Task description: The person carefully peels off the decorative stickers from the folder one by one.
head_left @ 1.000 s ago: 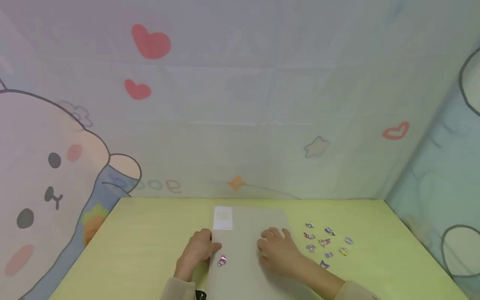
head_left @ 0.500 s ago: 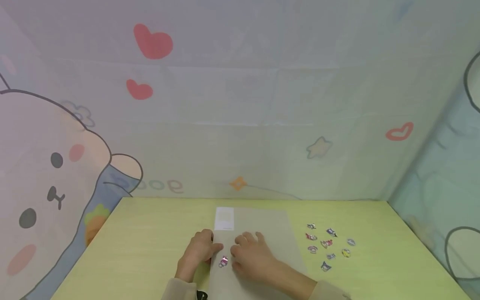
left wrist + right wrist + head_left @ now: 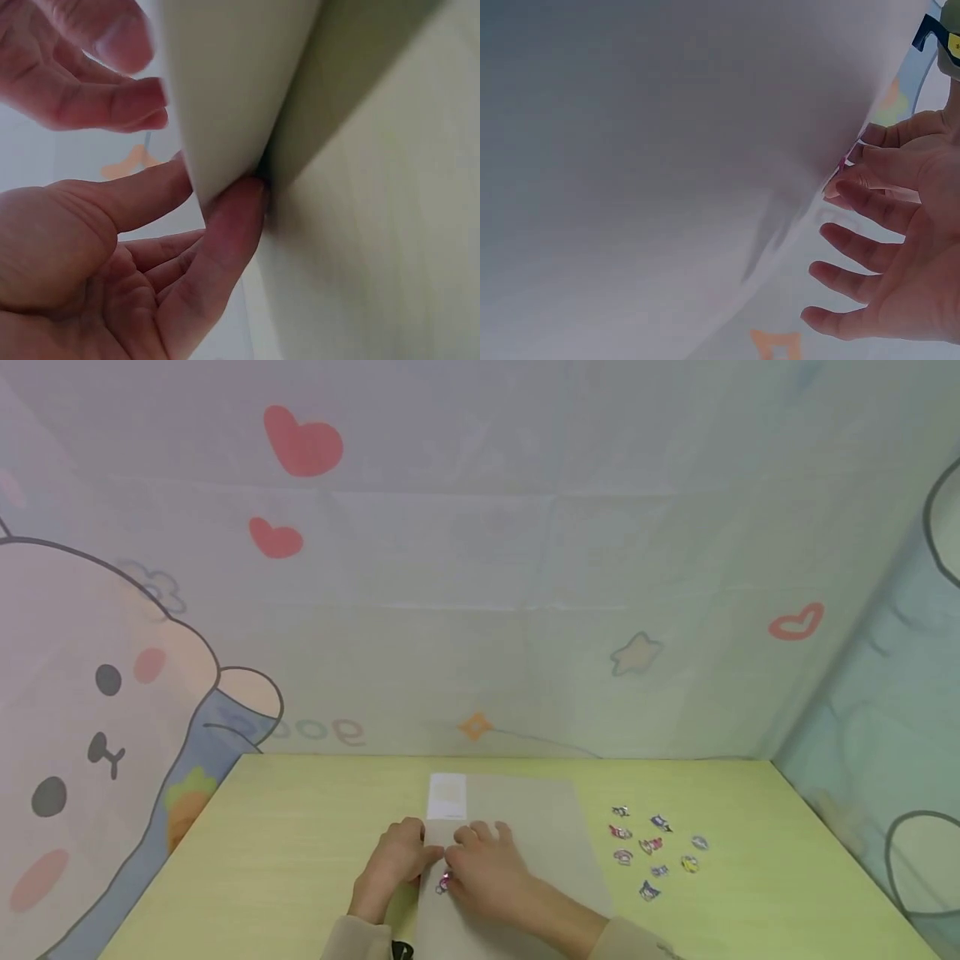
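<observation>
The right hand (image 3: 487, 870), fingers loosely spread with no visible grip, is at a small, shiny pink sticker (image 3: 443, 883) on the flat grey board (image 3: 543, 835), whose left edge the left hand (image 3: 400, 857) pinches. Sticker positioning seems underway, calling for gentle pressure.

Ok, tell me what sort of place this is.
Probably an indoor table set up for crafts, perhaps a makeshift booth: a pale yellow table, a creased cartoon-printed backdrop behind it, and small cartoon cutouts lying beside a grey board.
</observation>
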Tool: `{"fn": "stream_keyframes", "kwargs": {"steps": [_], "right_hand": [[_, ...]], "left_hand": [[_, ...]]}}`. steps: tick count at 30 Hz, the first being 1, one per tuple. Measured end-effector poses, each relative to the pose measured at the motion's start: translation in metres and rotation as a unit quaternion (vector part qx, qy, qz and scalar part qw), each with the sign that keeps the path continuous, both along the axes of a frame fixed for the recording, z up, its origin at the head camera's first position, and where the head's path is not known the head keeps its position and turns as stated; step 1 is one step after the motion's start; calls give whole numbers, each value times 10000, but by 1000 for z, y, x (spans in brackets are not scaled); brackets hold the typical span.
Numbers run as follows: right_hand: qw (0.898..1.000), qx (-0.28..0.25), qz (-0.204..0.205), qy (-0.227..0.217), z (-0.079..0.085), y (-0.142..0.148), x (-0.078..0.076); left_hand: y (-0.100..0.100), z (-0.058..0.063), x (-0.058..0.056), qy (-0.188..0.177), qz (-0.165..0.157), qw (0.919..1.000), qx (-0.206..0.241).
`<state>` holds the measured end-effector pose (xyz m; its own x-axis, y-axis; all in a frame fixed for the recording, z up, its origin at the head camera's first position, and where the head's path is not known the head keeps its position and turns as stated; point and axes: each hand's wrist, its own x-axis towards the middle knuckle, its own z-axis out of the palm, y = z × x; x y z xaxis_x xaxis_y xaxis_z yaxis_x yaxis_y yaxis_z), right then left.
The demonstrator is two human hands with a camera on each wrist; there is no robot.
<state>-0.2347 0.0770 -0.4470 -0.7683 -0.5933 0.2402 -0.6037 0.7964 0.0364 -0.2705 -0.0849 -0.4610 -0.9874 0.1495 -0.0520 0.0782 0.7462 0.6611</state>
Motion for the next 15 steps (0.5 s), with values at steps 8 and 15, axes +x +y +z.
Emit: {"fn": "stream_keyframes", "kwargs": {"steps": [8,15], "right_hand": [[9997,-44,-175,-177,-2,-6,-3],[9991,18,-288,-315,-4,-10,-6]], "left_hand": [[-1,-2,0,-13,2,10000,38],[0,-1,0,-37,-1,10000,-63]]}}
